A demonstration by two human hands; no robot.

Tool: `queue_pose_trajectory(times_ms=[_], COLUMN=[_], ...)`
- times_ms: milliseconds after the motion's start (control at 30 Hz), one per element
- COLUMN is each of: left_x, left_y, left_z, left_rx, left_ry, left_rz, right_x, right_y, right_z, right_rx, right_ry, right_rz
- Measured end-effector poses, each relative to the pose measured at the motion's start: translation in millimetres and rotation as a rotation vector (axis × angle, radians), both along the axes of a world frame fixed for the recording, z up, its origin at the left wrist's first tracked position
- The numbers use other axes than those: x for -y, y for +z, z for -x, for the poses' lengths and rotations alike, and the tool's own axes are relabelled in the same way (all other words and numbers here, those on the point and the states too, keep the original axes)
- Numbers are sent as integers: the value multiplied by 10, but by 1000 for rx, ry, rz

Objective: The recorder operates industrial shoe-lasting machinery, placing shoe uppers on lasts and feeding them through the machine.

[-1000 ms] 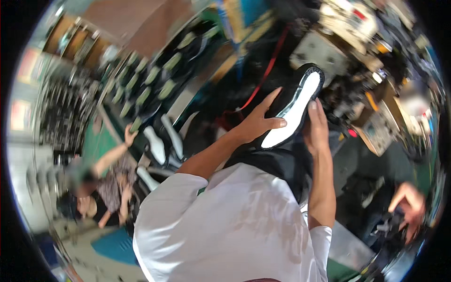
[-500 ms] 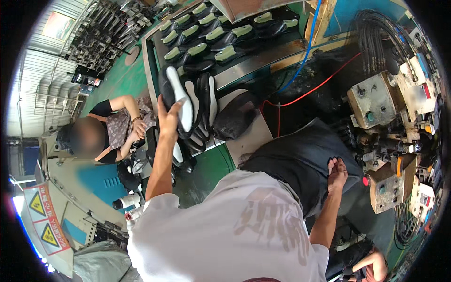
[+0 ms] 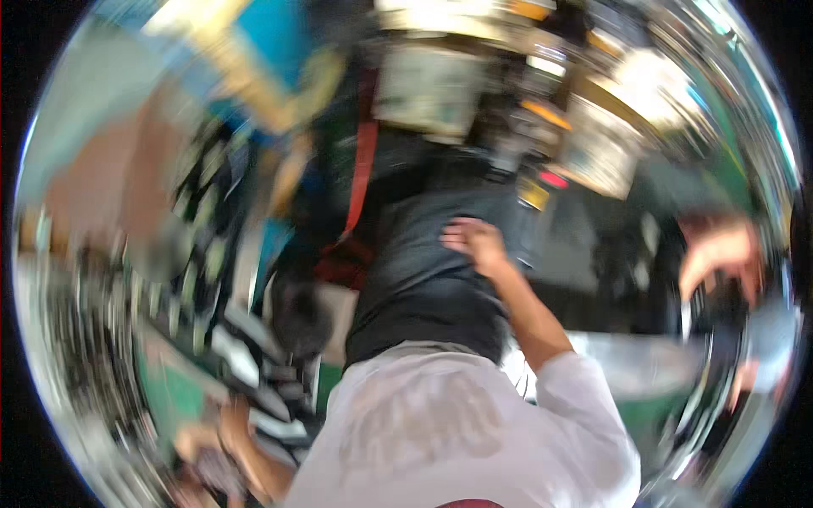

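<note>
The whole view is smeared by motion. My left hand (image 3: 235,416) is at the lower left, beside a stack of black shoes with white soles (image 3: 275,405). Just beyond it lies a black shoe with a broad white sole (image 3: 239,357); blur hides whether my fingers grip it. My right hand (image 3: 476,240) rests on the dark apron (image 3: 415,271) over my lap. Its fingers point left, slightly apart, and nothing shows in them.
Boxy machine controls (image 3: 428,89) stand ahead, with a red button (image 3: 554,179) on one. Shoes with pale green parts (image 3: 203,190) fill a rack at left. A red hose (image 3: 362,165) hangs ahead. One person's arm (image 3: 196,440) is at lower left, another's (image 3: 720,254) at right.
My view has swung right, so the machine controls now lie ahead and the shoes sit at lower left. My right hand stays on the apron; blur hides whether the left let go of the shoe.
</note>
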State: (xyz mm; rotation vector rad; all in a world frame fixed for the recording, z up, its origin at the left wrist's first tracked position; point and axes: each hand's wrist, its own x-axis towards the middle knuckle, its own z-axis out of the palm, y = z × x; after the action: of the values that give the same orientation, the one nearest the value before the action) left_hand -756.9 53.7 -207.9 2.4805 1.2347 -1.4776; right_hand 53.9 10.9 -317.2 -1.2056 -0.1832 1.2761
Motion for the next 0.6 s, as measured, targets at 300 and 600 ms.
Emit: queue_pose_trajectory(times_ms=[300, 600], left_x=[-2616, 892], left_y=[1029, 1132], left_z=[-4368, -7622], left_rx=[1310, 916], left_ry=[-56, -1444], left_rz=[-270, 1083], right_x=[799, 4853], right_y=[513, 694], right_z=[289, 2286], right_rx=[684, 805], right_ry=[-479, -1553], right_rz=[-27, 1253])
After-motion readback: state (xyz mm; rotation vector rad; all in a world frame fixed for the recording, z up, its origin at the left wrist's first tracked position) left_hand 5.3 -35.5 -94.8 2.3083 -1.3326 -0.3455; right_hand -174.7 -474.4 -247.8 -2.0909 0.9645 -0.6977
